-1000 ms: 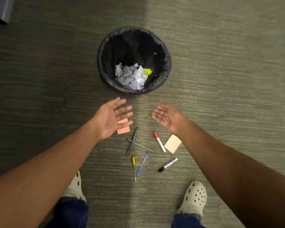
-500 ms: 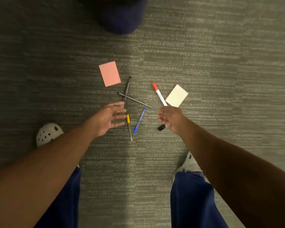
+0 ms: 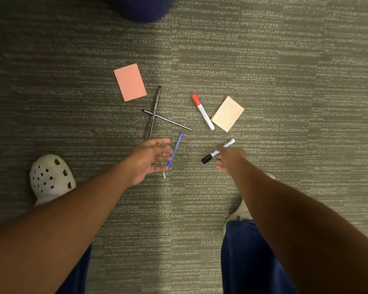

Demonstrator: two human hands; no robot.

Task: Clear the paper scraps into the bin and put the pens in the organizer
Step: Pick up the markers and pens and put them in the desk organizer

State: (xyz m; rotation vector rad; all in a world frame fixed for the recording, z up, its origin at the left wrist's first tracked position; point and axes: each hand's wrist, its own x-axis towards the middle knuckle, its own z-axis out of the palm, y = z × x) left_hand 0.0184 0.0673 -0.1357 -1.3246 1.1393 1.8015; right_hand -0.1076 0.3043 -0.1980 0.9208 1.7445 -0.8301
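Below us, on grey striped carpet floor (image 3: pixel 285 60), both our hands reach down toward scattered pens. Our left hand (image 3: pixel 149 159) is spread, fingers loose, just over a slim blue ballpoint pen (image 3: pixel 175 149) and hiding most of a pale pen with a yellow cap (image 3: pixel 164 174). Our right hand (image 3: pixel 229 159) is blurred; we cannot tell whether its fingers touch the black-capped white marker (image 3: pixel 218 151) beside it.

No pen is lifted yet, so we judge the pen step barely begun. Also left: two thin black pens crossed in an X (image 3: pixel 154 115) and a red-capped white marker (image 3: pixel 203 112). A pink paper rectangle (image 3: pixel 130 82) and a cream paper rectangle (image 3: pixel 227 114) lie flat. No organizer shows. A dark blue rounded object (image 3: pixel 142 7) sits at the top edge. Our white clog (image 3: pixel 50 177) stands left.
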